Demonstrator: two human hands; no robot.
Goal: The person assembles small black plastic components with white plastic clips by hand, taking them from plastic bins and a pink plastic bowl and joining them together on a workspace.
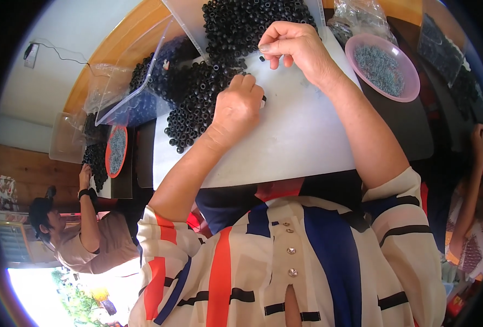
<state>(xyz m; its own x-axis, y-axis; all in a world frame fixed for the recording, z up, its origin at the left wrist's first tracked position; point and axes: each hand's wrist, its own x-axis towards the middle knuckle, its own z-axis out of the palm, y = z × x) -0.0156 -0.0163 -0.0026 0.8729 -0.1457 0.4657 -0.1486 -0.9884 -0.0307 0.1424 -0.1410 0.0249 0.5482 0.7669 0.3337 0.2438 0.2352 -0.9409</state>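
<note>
On the white board [301,147], mostly left of centre: black rings [195,106] in a loose heap, running up to the clear tub [186,24] at the back, itself well filled with more of the same

Rests with the left hand [238,106] palm down at the heap's right edge, fingers curled in and almost closed; shows something small, dark and pale at the inner side of the curl, but cannot tell whether a ring or another piece, nor how many inside the palm

Reaches with the right hand [293,52] to the tub's near side, thumb and forefinger brought nearly together, other fingers loosely bent; has one black ring just below the thumb tip, though cannot tell whether held or only lying close by

Looks, as a judgement, like the handling of single pieces one by one, with work at the right fingertips; seems to call next for a light, exact pinch on that one ring, left hand kept steady

Farther out, to the right: a pink bowl [413,82] of small grey-blue pieces [380,68], with a crumpled clear bag [361,19] behind

To the left: a tilted clear bin [138,98], also with black rings, then a red bowl [109,159] near a seated co-worker [97,237]

At the far right edge: another person's arm [468,201]
</note>
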